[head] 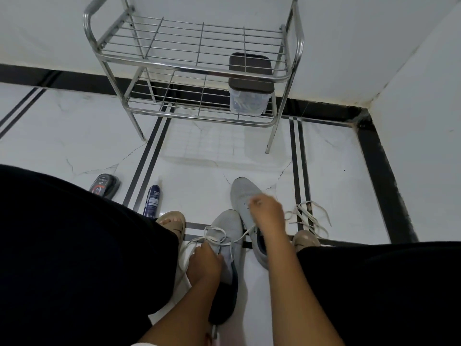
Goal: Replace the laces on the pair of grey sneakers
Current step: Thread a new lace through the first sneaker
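Note:
Two grey sneakers lie on the white floor between my knees. The nearer sneaker [228, 229] has a white lace [214, 233] loosely threaded through it, and my left hand [204, 264] grips that shoe at its side by the lace. The farther sneaker [240, 193] points away from me. My right hand [268, 213] rests over its middle with fingers curled, pinching a lace end that runs back toward the nearer shoe. A loose white lace [308, 217] lies in a tangle on the floor to the right.
A steel shoe rack [287, 76] stands ahead against the wall, with a lidded plastic box [249, 96] on its lower shelf. A blue spray can [152, 199] and a shoe polish sponge [104, 184] lie at left. My sandalled feet [173, 223] flank the shoes.

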{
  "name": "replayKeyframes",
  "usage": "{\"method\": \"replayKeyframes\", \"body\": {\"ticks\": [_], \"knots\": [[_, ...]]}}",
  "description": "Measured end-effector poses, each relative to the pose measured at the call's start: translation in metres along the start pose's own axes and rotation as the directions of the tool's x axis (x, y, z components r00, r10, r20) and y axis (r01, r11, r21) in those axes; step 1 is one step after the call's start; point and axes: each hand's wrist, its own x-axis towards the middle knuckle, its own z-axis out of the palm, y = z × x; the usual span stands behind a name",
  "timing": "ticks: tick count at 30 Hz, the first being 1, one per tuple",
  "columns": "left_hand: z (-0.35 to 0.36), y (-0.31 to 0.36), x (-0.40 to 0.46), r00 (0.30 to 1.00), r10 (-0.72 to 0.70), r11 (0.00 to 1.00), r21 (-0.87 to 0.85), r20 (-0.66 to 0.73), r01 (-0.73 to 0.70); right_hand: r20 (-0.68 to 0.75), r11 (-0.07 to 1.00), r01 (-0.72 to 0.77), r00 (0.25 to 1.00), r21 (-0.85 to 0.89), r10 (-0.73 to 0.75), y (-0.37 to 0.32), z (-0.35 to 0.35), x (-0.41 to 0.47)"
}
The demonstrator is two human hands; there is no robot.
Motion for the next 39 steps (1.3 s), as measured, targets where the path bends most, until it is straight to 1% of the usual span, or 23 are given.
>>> {"method": "replayKeyframes", "body": {"ticks": [1, 3, 5, 7, 9, 11, 13, 14, 15, 16, 17, 18, 19, 20, 21, 22, 23, 24, 26, 31, 35, 37, 39], "knots": [[0.000, 0.000, 0.001, 1.000, -0.003, 1.000, -0.001, 0.006, 0.003, 0.146, 0.983, 0.037, 0.989, -0.178, -0.010, 0.011, 0.026, -0.004], [-0.001, 0.001, 0.002, 1.000, -0.013, 1.000, -0.001, 0.014, 0.013, 0.277, 0.922, 0.098, 0.961, -0.374, 0.010, 0.029, 0.064, -0.018], [0.000, -0.001, 0.004, 1.000, -0.023, 1.000, -0.002, 0.014, 0.023, 0.265, 0.895, 0.112, 0.964, -0.432, 0.007, 0.042, 0.082, -0.030], [0.000, -0.001, 0.005, 1.000, -0.021, 1.000, 0.006, 0.012, 0.021, 0.216, 0.911, 0.031, 0.974, -0.412, 0.065, 0.053, 0.082, -0.029], [-0.001, -0.001, 0.007, 1.000, -0.031, 0.999, 0.012, 0.005, 0.031, 0.088, 0.948, -0.112, 0.986, -0.300, 0.144, 0.054, 0.074, -0.023], [-0.002, -0.002, 0.007, 0.999, -0.050, 0.999, -0.003, -0.003, 0.050, -0.193, 0.965, -0.242, 0.956, -0.100, 0.220, 0.045, 0.058, -0.019], [-0.004, -0.002, 0.006, 0.997, -0.075, 0.997, -0.021, -0.011, 0.074, -0.443, 0.928, -0.308, 0.816, 0.208, 0.371, 0.042, 0.032, -0.012], [-0.004, -0.002, 0.006, 0.997, -0.080, 0.996, -0.026, -0.012, 0.080, -0.492, 0.880, -0.302, 0.740, 0.366, 0.458, 0.045, 0.021, -0.006], [-0.004, -0.002, 0.006, 0.997, -0.078, 0.997, -0.026, -0.012, 0.077, -0.502, 0.836, -0.298, 0.690, 0.461, 0.522, 0.051, 0.014, -0.001], [-0.003, -0.002, 0.006, 0.997, -0.076, 0.997, -0.024, -0.004, 0.076, -0.498, 0.824, -0.319, 0.675, 0.468, 0.544, 0.055, 0.012, 0.001], [-0.003, -0.002, 0.006, 0.997, -0.074, 0.997, -0.026, 0.001, 0.074, -0.507, 0.850, -0.349, 0.688, 0.395, 0.518, 0.054, 0.012, -0.002], [-0.004, -0.001, 0.006, 0.997, -0.076, 0.996, -0.041, 0.001, 0.076, -0.529, 0.903, -0.344, 0.733, 0.255, 0.429, 0.051, 0.017, -0.008], [-0.006, -0.001, 0.006, 0.997, -0.073, 0.995, -0.068, -0.012, 0.072, -0.523, 0.958, -0.276, 0.806, 0.082, 0.277, 0.047, 0.024, -0.015], [-0.007, -0.001, 0.007, 0.997, -0.065, 0.993, -0.102, -0.034, 0.061, -0.449, 0.985, -0.151, 0.888, -0.085, 0.098, 0.040, 0.034, -0.021], [-0.009, -0.001, 0.009, 0.997, -0.040, 0.992, -0.126, -0.059, 0.032, -0.311, 0.979, 0.003, 0.948, -0.204, -0.068, 0.035, 0.046, -0.025], [-0.010, -0.002, 0.012, 0.998, -0.020, 0.991, -0.130, -0.065, 0.011, -0.143, 0.950, 0.137, 0.973, -0.279, -0.182, 0.033, 0.059, -0.027], [-0.011, -0.002, 0.017, 0.999, -0.004, 0.992, -0.127, -0.053, -0.003, 0.023, 0.919, 0.220, 0.974, -0.328, -0.225, 0.032, 0.071, -0.027], [-0.012, -0.003, 0.022, 1.000, 0.007, 0.994, -0.106, -0.030, -0.010, 0.147, 0.896, 0.256, 0.965, -0.363, -0.217, 0.036, 0.080, -0.027], [-0.013, -0.003, 0.030, 0.999, 0.039, 0.998, -0.052, 0.000, -0.039, 0.238, 0.885, 0.239, 0.959, -0.399, -0.151, 0.047, 0.091, -0.029], [-0.012, -0.003, 0.037, 0.997, 0.069, 0.996, -0.058, 0.037, -0.066, 0.173, 0.937, 0.123, 0.983, -0.328, -0.069, 0.057, 0.097, -0.030], [-0.009, -0.002, 0.041, 0.996, 0.071, 0.997, -0.019, 0.048, -0.070, 0.031, 0.957, -0.071, 0.996, -0.282, 0.083, 0.057, 0.093, -0.031], [-0.008, -0.001, 0.037, 0.996, 0.083, 0.996, 0.010, 0.020, -0.083, 0.017, 0.957, -0.109, 0.993, -0.267, 0.118, 0.059, 0.092, -0.034], [-0.008, -0.001, 0.036, 0.998, 0.061, 0.998, -0.029, 0.020, -0.060, 0.043, 0.962, -0.110, 0.991, -0.251, 0.125, 0.059, 0.092, -0.034]]}}
